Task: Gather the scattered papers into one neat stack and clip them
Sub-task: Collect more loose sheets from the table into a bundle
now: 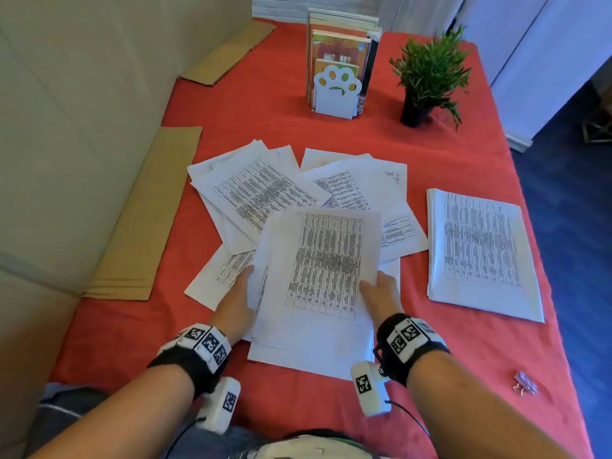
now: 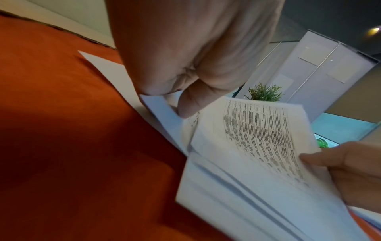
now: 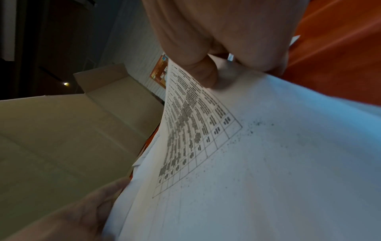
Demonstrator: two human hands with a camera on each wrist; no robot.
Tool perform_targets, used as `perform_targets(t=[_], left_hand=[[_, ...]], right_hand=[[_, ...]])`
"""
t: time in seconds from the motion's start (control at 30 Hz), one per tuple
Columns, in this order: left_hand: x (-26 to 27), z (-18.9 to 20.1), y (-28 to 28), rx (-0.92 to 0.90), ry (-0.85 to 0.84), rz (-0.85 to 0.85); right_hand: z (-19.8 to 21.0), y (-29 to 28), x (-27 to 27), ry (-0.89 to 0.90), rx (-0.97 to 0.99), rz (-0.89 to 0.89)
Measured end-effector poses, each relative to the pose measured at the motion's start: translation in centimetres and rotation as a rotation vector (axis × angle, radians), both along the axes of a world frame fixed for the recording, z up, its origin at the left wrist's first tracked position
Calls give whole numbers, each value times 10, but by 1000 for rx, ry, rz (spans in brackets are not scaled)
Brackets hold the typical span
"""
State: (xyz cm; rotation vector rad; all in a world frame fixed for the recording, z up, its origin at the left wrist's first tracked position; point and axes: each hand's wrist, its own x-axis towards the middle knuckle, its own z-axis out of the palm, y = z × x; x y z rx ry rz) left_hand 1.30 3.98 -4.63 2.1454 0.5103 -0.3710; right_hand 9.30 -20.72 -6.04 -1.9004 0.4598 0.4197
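Note:
A bundle of printed sheets [image 1: 318, 283] is held above the red tablecloth [image 1: 288, 134], near the front. My left hand [image 1: 240, 294] grips its left edge, thumb on top [image 2: 188, 104]. My right hand [image 1: 381, 291] pinches its right edge, thumb pressed on the top sheet [image 3: 203, 73]. Behind the bundle, scattered papers [image 1: 258, 190] lie fanned over each other. A separate squared stack of papers [image 1: 480, 250] lies flat on the right. A small clip [image 1: 525, 384] lies on the cloth at the front right, away from both hands.
A bookstand with a paw-shaped front [image 1: 336, 91] and a potted plant [image 1: 427, 77] stand at the back. Flat cardboard pieces [image 1: 145, 220] lie along the left edge by a beige wall. The table's right edge [image 1: 543, 260] drops to a blue floor.

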Motion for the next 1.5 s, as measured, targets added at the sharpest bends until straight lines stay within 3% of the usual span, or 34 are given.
perform_targets(t=[0.17,0.3,0.43,0.67,0.87,1.23,1.33,1.5], left_hand=[[35,-12,31,304,-98,158],[69,-11,47,264,-120,294],[96,-7,58,209,-21,444],[118,-13,57,65,-140,336],[92,6,56,218,-265,567],[26,11,83,275,-357,528],[15,18,78,296,-473,653],[10,54,78,434,-771,716]], right_hand=[[3,8,-3,-5,-23,8],[1,7,-6,14,-37,40],[7,8,-6,19,12,65],[11,8,0,44,-1,149],[6,-21,10,7,-70,45],[8,-56,24,-17,-127,-26],[11,-57,28,-11,-68,-48],[13,-54,27,-26,-203,18]])
